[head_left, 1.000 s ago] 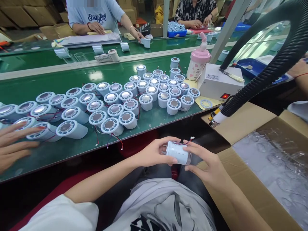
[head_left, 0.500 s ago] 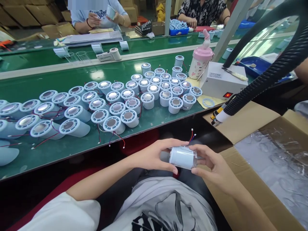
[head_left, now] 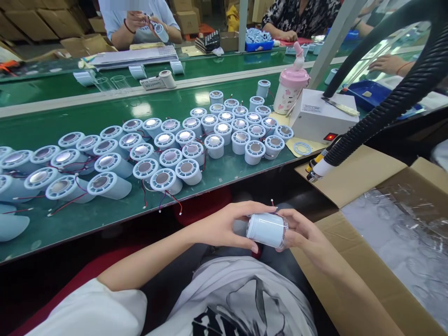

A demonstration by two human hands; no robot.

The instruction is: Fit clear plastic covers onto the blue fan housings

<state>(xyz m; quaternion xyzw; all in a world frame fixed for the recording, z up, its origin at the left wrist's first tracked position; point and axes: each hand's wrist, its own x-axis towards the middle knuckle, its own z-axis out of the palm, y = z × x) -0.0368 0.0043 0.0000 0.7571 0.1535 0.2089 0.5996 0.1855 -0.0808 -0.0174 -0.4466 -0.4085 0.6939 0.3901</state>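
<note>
Far left on the green conveyor belt [head_left: 87, 219]: pale blue cylindrical housings [head_left: 105, 184] lying on their sides, red and dark wires [head_left: 66, 203] trailing across the belt. Further right, more of the same housings standing upright in a tight cluster [head_left: 224, 133], metal discs facing up. Behind them, across the belt, a roll of tape [head_left: 167, 79] and a co-worker's hands [head_left: 143, 21] holding another blue part.

Low and centre, above the lap: left hand [head_left: 224, 228] curled around the near end of a pale blue cylindrical housing [head_left: 268, 229], thumb below, fingers [head_left: 252, 208] pressed along its top. Housing lying sideways, held in the air between both hands, off the belt, just left of the cardboard box [head_left: 353, 270]. Right hand [head_left: 306, 235] cupping the far, clear-capped end, fingers bent and closed against it. Small red wire tip [head_left: 272, 202] poking up behind the housing.

Right of the cluster: pink bottle [head_left: 290, 86], white control box [head_left: 324, 119] with a lit red switch [head_left: 330, 136], a ring [head_left: 302, 149] lying on a yellow sheet. Black corrugated hose [head_left: 395, 98] sweeping down to a nozzle [head_left: 317, 170] over the box flap. Clear plastic pieces [head_left: 402, 228] inside the box.
</note>
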